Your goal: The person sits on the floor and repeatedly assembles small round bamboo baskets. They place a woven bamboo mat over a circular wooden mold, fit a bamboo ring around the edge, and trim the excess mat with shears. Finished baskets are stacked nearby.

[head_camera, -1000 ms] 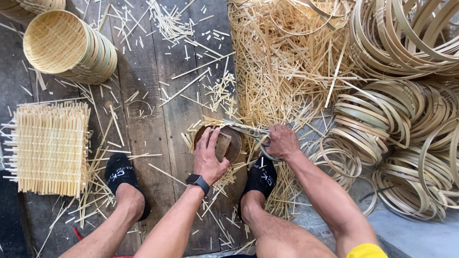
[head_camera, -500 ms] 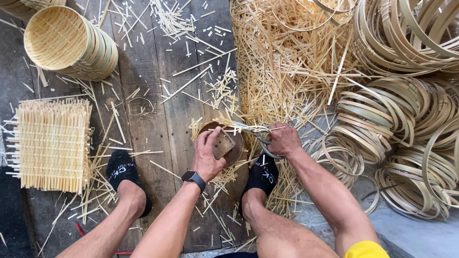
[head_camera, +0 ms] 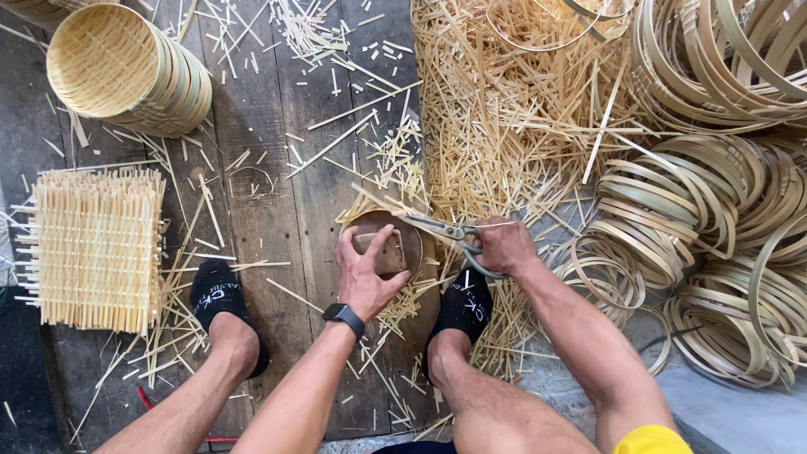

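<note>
My left hand (head_camera: pixel 367 273) presses down on a small wooden block (head_camera: pixel 382 244) that sits on a round brown disc (head_camera: pixel 403 229), with woven bamboo strips sticking out from under it. A black watch is on that wrist. My right hand (head_camera: pixel 504 245) grips the handles of metal scissors (head_camera: pixel 445 230). Their blades point left and lie at the upper right rim of the disc, among the strip ends. Both feet in black socks rest on the wooden floor on either side of the disc.
A stack of round bamboo baskets (head_camera: pixel 126 67) lies at the upper left. A square woven bamboo mat pile (head_camera: pixel 97 248) is at the left. Loose bamboo strips (head_camera: pixel 504 109) cover the floor ahead. Coiled bamboo hoops (head_camera: pixel 714 168) fill the right side.
The scissors and my right hand have stayed at the disc's upper right rim with only small shifts. My left hand keeps pressing the block.
</note>
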